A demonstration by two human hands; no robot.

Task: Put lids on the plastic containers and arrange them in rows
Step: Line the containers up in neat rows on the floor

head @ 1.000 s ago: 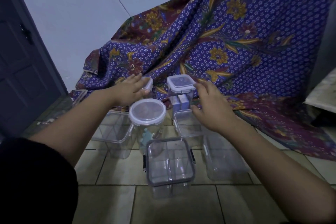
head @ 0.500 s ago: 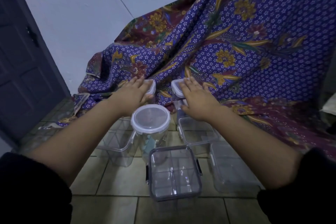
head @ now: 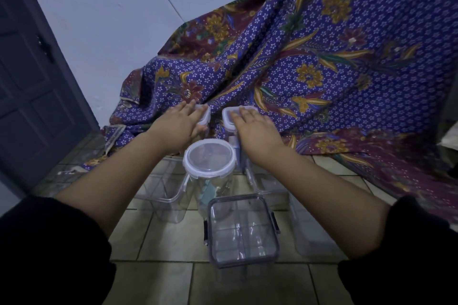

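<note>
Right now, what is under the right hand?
The right hand lies flat on a white-rimmed square lid on a clear container. The hand covers most of it; its contents cannot be seen.

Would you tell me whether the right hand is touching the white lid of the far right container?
Touching. The head view shows the right hand lying flat on the white lid, its fingers covering most of it.

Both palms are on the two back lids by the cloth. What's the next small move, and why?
Probably press both lids down to seat them. The left hand lies flat over the left white lid and the right hand over the right white lid, at the back against the patterned cloth. The fingers rest on top rather than gripping; whether the lids are latched cannot be seen.
</note>
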